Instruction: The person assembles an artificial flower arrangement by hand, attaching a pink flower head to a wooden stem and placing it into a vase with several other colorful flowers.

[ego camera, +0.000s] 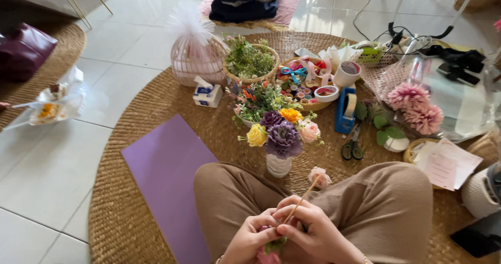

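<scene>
Over my crossed legs, my left hand (249, 238) and my right hand (313, 231) meet low in the head view. The right hand pinches a thin wooden stick (301, 200) tipped with a small pink flower (319, 177). Between both hands sits a pink flower with green leaves (271, 249), held by the left fingers. Just beyond my knees stands a white vase (278, 165) filled with purple, yellow and pink flowers (283, 133).
A round woven mat (141, 107) carries a purple sheet (167, 175), green-handled scissors (353, 145), a blue tape dispenser (344, 110), a ribbon basket (305, 81), a greenery basket (250, 60), a tissue pack (207, 94), pink dahlias (415, 105) and paper notes (449, 162).
</scene>
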